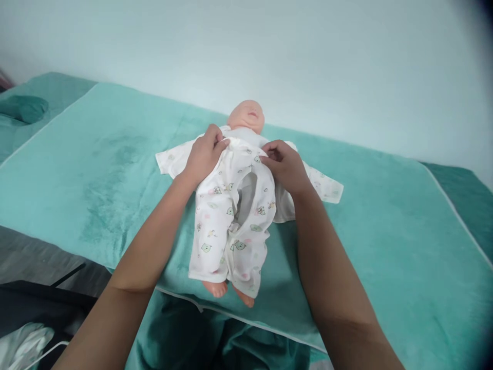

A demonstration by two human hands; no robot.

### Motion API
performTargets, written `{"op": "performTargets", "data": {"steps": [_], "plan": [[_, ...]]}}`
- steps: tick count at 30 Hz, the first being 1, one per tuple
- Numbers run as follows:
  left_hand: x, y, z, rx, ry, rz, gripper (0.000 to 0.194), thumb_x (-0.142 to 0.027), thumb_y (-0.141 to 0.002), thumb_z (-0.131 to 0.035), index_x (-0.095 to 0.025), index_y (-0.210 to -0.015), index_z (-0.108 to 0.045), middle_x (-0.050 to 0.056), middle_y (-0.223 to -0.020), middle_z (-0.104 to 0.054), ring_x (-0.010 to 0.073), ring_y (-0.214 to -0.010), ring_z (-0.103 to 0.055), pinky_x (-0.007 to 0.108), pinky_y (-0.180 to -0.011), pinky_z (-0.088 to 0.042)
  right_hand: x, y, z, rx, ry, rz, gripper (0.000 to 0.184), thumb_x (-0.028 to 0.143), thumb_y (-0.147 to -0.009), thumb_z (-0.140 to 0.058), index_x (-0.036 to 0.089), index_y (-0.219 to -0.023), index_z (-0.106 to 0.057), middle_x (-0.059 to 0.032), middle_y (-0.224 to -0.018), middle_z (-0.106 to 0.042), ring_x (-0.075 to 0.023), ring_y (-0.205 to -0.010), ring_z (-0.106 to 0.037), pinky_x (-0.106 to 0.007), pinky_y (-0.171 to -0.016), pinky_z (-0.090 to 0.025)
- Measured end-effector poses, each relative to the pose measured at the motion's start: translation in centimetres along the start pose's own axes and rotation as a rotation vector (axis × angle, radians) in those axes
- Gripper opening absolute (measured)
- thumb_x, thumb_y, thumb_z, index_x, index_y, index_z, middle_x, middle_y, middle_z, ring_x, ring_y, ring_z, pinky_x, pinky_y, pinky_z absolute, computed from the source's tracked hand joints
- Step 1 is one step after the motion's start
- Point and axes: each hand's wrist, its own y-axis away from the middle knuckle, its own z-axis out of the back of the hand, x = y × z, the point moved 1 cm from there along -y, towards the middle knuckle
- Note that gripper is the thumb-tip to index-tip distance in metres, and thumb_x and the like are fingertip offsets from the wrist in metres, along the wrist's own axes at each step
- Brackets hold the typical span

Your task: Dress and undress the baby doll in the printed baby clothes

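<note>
Fingers together, my left hand (pixel 204 156) and right hand (pixel 288 168) seem to pinch the patterned trousers (pixel 213 213) at 2 waist edges, keeping them spread over the doll (pixel 246 117).

Doll (pixel 246 116): smooth plastic-look, soft sheen | clothes (pixel 252 226): matt printed cloth, wrinkled | cover (pixel 365 231): plush-look cloth, brushed patches | wall (pixel 308 67): smooth, matt | floor (pixel 50 257): streaked

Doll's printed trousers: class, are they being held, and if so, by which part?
Yes: the left hand and right hand hold the printed trousers at opposite sides of the waist.
</note>
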Motion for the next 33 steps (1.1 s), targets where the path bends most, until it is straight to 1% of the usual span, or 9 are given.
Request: {"op": "performTargets", "data": {"steps": [4, 7, 9, 12, 15, 20, 24, 29, 33], "plan": [[2.0, -2.4, -0.4, -0.082, -0.036, -0.001, 0.026, -0.031, -0.087, -0.08, -0.023, -0.091, -0.056, 0.002, -0.083, -0.056, 0.0287, -0.102, -0.065, 0.044, -0.099, -0.045, 0.5, -1.2, -0.1, 0.036, 0.153, 0.212, 0.032, 0.055, -0.089, -0.072, 0.026, -0.082, -0.06, -0.0048, -0.107, -0.068, -0.0259, -0.107, -0.06, -0.042, -0.1, -0.047], [3.1, -3.6, -0.5, -0.094, -0.072, 0.011, 0.024, -0.03, -0.09, -0.077, -0.023, -0.088, -0.054, 0.001, -0.08, -0.055, 0.0262, -0.096, -0.066, 0.043, -0.097, -0.045, -0.1, -2.4, -0.5, -0.042, 0.22, 0.122, 0.028, 0.053, -0.093, -0.066, 0.027, -0.087, -0.058, -0.0015, -0.09, -0.066, -0.0222, -0.086, -0.06, -0.038, -0.087, -0.048], [3.4, -3.8, -0.7, -0.11, -0.087, 0.017, 0.024, -0.029, -0.09, -0.076, -0.023, -0.087, -0.053, 0.0, -0.076, -0.054, 0.0234, -0.088, -0.065, 0.04, -0.093, -0.047, -1.0, -3.4, -0.8, -0.103, 0.256, 0.067, 0.026, 0.05, -0.091, -0.068, 0.027, -0.086, -0.056, 0.0018, -0.075, -0.058, -0.0195, -0.074, -0.054, -0.036, -0.08, -0.047], [3.3, -3.6, -1.1, -0.141, -0.114, 0.025, 0.02, -0.025, -0.089, -0.074, -0.024, -0.088, -0.054, -0.003, -0.069, -0.054, 0.0204, -0.079, -0.062, 0.036, -0.086, -0.047, -2.3, -4.3, -1.2, -0.181, 0.234, 0.039, 0.027, 0.048, -0.089, -0.068, 0.027, -0.082, -0.053, 0.0035, -0.069, -0.049, -0.0174, -0.07, -0.049, -0.034, -0.076, -0.046], [3.0, -3.0, -1.6, -0.153, -0.127, -0.003, 0.014, -0.018, -0.088, -0.068, -0.024, -0.086, -0.056, -0.002, -0.074, -0.06, 0.0197, -0.08, -0.059, 0.033, -0.084, -0.046, -3.0, -4.2, -1.7, -0.242, 0.168, 0.004, 0.024, 0.045, -0.088, -0.068, 0.027, -0.083, -0.054, 0.0029, -0.075, -0.053, -0.0172, -0.073, -0.051, -0.033, -0.077, -0.047], [2.6, -2.2, -1.6, -0.175, -0.149, -0.072, 0.017, -0.007, -0.084, -0.059, -0.023, -0.079, -0.064, 0.004, -0.092, -0.065, 0.0215, -0.09, -0.058, 0.036, -0.089, -0.046, -2.9, -2.6, -2.1, -0.255, 0.071, 0.025, 0.023, 0.038, -0.086, -0.069, 0.029, -0.106, -0.062, -0.0019, -0.11, -0.067, -0.0199, -0.092, -0.061, -0.037, -0.086, -0.051], [2.6, -1.1, -0.6, -0.172, -0.146, -0.05, 0.015, -0.009, -0.081, -0.061, -0.022, -0.078, -0.068, 0.004, -0.091, -0.066, 0.0214, -0.091, -0.058, 0.035, -0.091, -0.046, -2.8, -1.0, -2.0, -0.277, 0.079, 0.059, 0.015, 0.034, -0.09, -0.063, 0.029, -0.103, -0.067, -0.0035, -0.113, -0.067, -0.0217, -0.106, -0.062, -0.038, -0.093, -0.051], [2.9, 2.0, 1.3, -0.108, -0.093, 0.075, 0.008, -0.018, -0.081, -0.063, -0.021, -0.082, -0.07, 0.003, -0.086, -0.07, 0.0195, -0.083, -0.059, 0.033, -0.083, -0.047, -2.2, 1.9, -1.6, -0.41, 0.052, -0.136, 0.008, 0.031, -0.084, -0.067, 0.025, -0.09, -0.066, -0.0004, -0.09, -0.066, -0.0179, -0.083, -0.06, -0.033, -0.079, -0.051], [2.5, 4.7, 2.7, 0.034, -0.129, 0.152, 0.004, -0.021, -0.075, -0.067, -0.02, -0.078, -0.069, 0.002, -0.078, -0.07, 0.0224, -0.081, -0.06, 0.035, -0.082, -0.05, -1.4, 3.7, -1.4, -0.278, 0.059, -0.35, 0.022, 0.036, -0.088, -0.063, 0.023, -0.071, -0.06, 0.0022, -0.071, -0.059, -0.0159, -0.07, -0.05, -0.029, -0.064, -0.043]]}}
